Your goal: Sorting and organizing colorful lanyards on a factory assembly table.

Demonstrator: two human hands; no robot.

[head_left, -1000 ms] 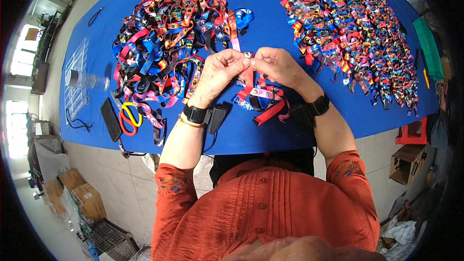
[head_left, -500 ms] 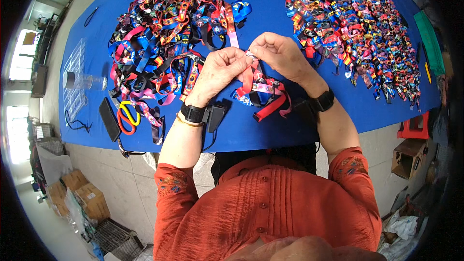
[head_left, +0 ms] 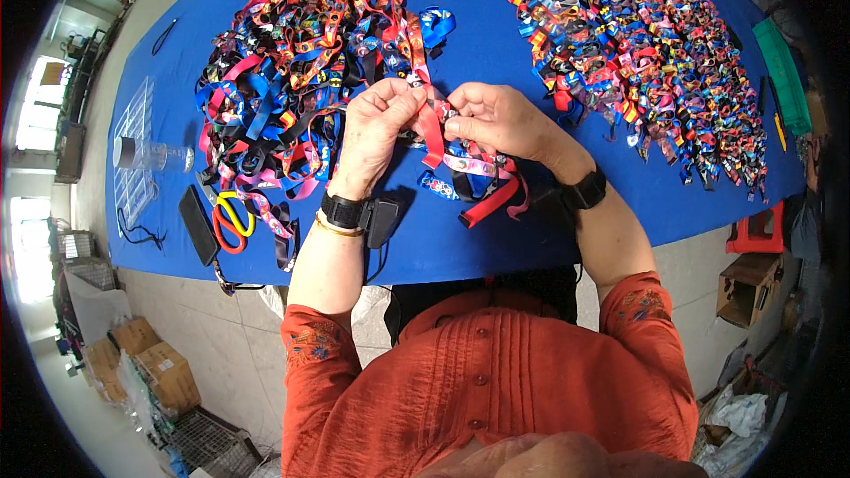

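Note:
Between thumb and fingers, my left hand (head_left: 372, 128) pinches a red ribbon strap (head_left: 431, 134), whose end hangs down on its right side. My right hand (head_left: 500, 122) is closed in a pinch just to the right, on the patterned part of the strap bundle. Below both hands lie loose strap ends (head_left: 482, 190) in pink, red, black and blue on the blue tablecloth (head_left: 496, 252). A tangled heap of printed straps (head_left: 292, 62) rises just beyond and left of my left hand. The fingertips partly hide what they grip.
At right spreads a broad pile of small folded straps (head_left: 637, 62). Scissors with yellow and red handles (head_left: 230, 228), a black flat case (head_left: 198, 224), a clear bottle (head_left: 164, 155) and a white wire rack (head_left: 133, 199) lie left. A green tray (head_left: 782, 71) sits at the far right edge.
My hands, close together before, have drawn slightly apart. My left hand has shifted left and my right hand a little nearer to me. The red strap hangs more openly between them.

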